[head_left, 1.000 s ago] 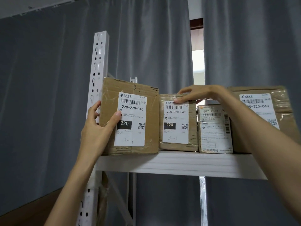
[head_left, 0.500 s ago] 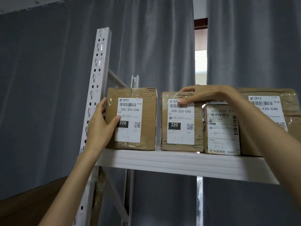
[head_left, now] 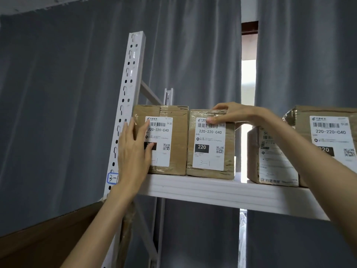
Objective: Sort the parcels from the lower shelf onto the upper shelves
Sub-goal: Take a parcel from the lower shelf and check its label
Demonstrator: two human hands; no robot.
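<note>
Risk: second parcel (head_left: 210, 147) tipping off upper shelf (head_left: 212, 192) lip if R hand (head_left: 229, 114), gripping its top front edge w/ thumb on label, is tugging fwd. L hand (head_left: 135, 151) is lying flat, fingers straight, pressing leftmost parcel (head_left: 173, 140); shoving sideways could be skewing both boxes, sitting side by side near front edge.

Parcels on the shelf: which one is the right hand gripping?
The second parcel from the left: the right hand grips its top edge, while the left hand rests on the leftmost parcel.
</note>
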